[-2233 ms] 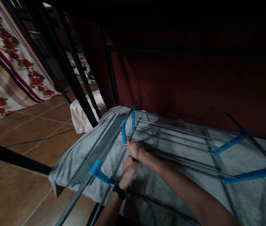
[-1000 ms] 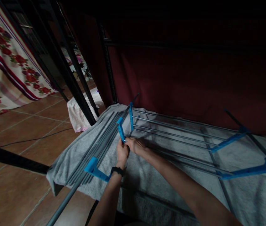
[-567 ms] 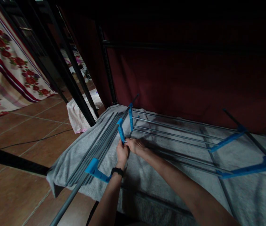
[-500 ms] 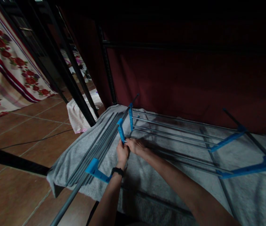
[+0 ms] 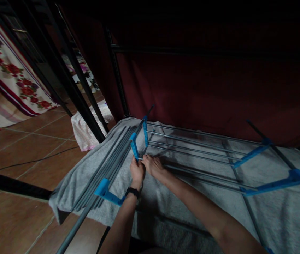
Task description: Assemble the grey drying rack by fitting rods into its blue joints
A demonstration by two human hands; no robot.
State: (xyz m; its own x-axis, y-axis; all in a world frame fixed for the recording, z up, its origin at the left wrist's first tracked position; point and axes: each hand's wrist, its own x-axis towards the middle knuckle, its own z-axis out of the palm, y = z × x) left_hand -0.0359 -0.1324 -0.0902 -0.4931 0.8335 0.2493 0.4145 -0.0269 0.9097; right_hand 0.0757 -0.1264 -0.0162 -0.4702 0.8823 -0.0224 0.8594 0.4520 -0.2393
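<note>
A grey rack of thin metal rods and blue plastic brackets lies across a grey blanket (image 5: pixel 171 201). My left hand (image 5: pixel 137 172) closes around the lower end of a blue bracket (image 5: pixel 134 146) on the left tube. Close beside it, my right hand (image 5: pixel 152 165) pinches a thin grey rod (image 5: pixel 205 174) whose tip meets that bracket; whether it sits inside the hole I cannot tell. Rods join the farther left bracket (image 5: pixel 146 132) to the back right bracket (image 5: pixel 253 152). Toward me are another left bracket (image 5: pixel 107 194) and a right one (image 5: pixel 277 183).
Several loose grey rods (image 5: pixel 104 167) lie bundled on the blanket at left. Black metal posts (image 5: pixel 86 83) stand beyond them. A dark red panel (image 5: pixel 192 91) rises behind the rack. A striped cloth (image 5: pixel 84 132) and a black cable (image 5: pixel 33 162) are over the tiled floor.
The view has shifted slightly, so the rack appears a little farther left. Both hands stay at the same bracket, and the rod's tip remains beside it.
</note>
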